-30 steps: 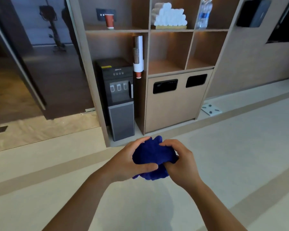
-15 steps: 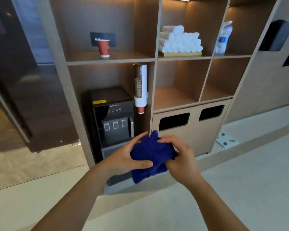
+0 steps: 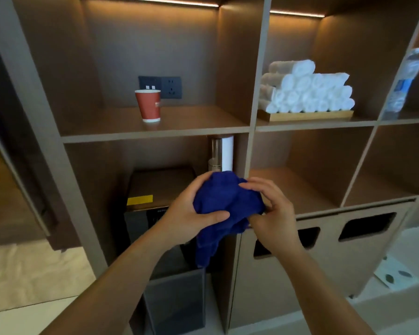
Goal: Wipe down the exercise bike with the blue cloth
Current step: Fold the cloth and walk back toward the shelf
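The blue cloth (image 3: 224,204) is bunched up in front of me at chest height, one corner hanging down. My left hand (image 3: 188,213) grips its left side, thumb across the front. My right hand (image 3: 272,213) holds the right side with fingers curled over the top. Both hands are close to a wooden shelf unit (image 3: 252,68). No exercise bike is in view.
On the shelves stand a red paper cup (image 3: 148,105), a tray of rolled white towels (image 3: 305,91) and a water bottle (image 3: 405,81). A black water dispenser (image 3: 160,189) and a cup dispenser (image 3: 221,153) sit below. Two bin flaps (image 3: 367,226) are at the lower right.
The shelf unit has come much closer and the view has tilted up. Both hands keep hold of the blue cloth, which hangs a little looser at its lower corner.
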{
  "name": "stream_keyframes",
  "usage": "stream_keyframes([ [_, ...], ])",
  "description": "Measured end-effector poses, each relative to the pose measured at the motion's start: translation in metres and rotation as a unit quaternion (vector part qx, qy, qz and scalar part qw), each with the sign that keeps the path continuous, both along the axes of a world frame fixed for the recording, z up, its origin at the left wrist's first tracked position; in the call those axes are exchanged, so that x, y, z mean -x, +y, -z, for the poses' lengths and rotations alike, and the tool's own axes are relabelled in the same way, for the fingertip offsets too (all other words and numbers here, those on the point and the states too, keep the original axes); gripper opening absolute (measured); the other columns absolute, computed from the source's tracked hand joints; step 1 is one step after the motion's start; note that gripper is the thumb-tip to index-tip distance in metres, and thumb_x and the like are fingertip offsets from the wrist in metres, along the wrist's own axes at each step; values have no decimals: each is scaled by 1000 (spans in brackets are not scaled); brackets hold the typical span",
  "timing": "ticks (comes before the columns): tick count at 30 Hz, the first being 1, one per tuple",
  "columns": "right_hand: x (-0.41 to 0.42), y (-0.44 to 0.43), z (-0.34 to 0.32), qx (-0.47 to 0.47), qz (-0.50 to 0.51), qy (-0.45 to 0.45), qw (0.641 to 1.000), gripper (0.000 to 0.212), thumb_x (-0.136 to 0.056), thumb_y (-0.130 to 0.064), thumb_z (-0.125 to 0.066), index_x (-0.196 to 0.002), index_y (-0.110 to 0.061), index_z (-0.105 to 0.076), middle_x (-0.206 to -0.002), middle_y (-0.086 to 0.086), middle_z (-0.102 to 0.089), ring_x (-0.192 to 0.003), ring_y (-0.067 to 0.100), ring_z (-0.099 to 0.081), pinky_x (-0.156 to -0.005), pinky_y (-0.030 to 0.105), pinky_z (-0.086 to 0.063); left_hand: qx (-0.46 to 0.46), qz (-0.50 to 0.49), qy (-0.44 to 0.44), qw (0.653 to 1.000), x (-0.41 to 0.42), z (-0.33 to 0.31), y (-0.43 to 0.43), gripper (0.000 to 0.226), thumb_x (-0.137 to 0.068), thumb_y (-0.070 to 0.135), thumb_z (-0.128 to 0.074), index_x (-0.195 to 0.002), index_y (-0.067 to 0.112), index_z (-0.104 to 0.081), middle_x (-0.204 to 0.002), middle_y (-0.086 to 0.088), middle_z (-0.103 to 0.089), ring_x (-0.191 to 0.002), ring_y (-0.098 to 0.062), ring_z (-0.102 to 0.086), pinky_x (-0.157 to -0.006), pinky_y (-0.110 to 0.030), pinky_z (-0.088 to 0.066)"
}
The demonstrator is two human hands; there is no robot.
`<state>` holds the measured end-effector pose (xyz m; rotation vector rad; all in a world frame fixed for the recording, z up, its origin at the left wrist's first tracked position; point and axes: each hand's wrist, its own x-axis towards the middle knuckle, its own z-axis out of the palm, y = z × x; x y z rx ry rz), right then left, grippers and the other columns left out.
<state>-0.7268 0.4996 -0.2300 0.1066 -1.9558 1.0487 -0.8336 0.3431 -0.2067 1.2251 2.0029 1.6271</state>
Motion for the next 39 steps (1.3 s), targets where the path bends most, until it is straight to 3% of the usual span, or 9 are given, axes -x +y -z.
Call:
stream_keyframes([
  [5,64,62,-28,-4,-60,14,998,49,-73,-14,-67,-120,-22,-58,-130,-1,-50,-121,15,-50,-89,29,-51,-96,-57,108,988,51,-42,52,69,-76,14,-75,-131,39,-43,-128,29,-46,-118,6,-47,-96,-22,-47],
  [8,99,79,-52,22,-87,34,995,50,-76,-4,-69,-124,-10,-56,-132,7,-49,-125,16,-47,-94,34,-50,-150,-102,135,974,79,-69,72,60,-78,7,-71,-127,35,-48,-127,27,-47,-121,0,-47,-98,-34,-48],
  [12,149,93,-95,20,-62,91,994,50,-82,-1,-64,-129,-14,-52,-137,2,-47,-128,7,-42,-99,35,-46,-192,-180,269,927,120,-103,100,50,-84,10,-65,-123,37,-48,-127,16,-44,-121,0,-43,-101,-25,-43],
  [15,190,103,-116,-69,13,47,996,52,-88,-11,-55,-138,-18,-41,-147,4,-34,-136,12,-29,-109,34,-33,-91,-283,357,885,157,-114,119,51,-89,22,-59,-135,32,-39,-143,0,-29,-126,-6,-32,-105,-18,-30],
  [19,225,106,-105,-161,48,-84,982,55,-92,-15,-49,-143,-14,-29,-152,4,-26,-142,19,-16,-116,32,-15,99,-333,432,832,188,-93,126,55,-94,33,-49,-144,25,-29,-154,-6,-14,-141,-24,-16,-112,-39,-23],
  [25,231,111,-89,-134,38,-68,988,46,-93,-17,-50,-137,-11,-39,-148,3,-35,-138,16,-26,-114,34,-25,116,-274,442,846,189,-74,121,47,-95,43,-33,-133,22,-49,-145,0,-37,-133,-16,-33,-110,-28,-24],
  [28,235,113,-89,-191,58,-130,971,43,-97,-24,-42,-138,-11,-39,-150,3,-31,-140,16,-22,-112,30,-21,187,-266,428,843,186,-71,124,47,-98,42,-29,-141,24,-38,-152,2,-29,-140,-16,-25,-115,-43,-20],
  [32,242,118,-92,-213,67,-162,961,42,-99,-26,-36,-138,-13,-39,-150,3,-32,-140,16,-24,-111,27,-20,245,-268,401,841,185,-74,128,46,-100,38,-26,-145,28,-26,-156,5,-19,-144,-14,-14,-115,-44,-12],
  [39,223,110,-98,-193,70,-55,977,38,-93,-24,-50,-131,-17,-49,-141,2,-45,-129,17,-39,-104,26,-31,210,-298,411,836,165,-73,111,50,-97,44,-30,-145,28,-28,-153,2,-28,-140,-18,-26,-114,-50,-23],
])
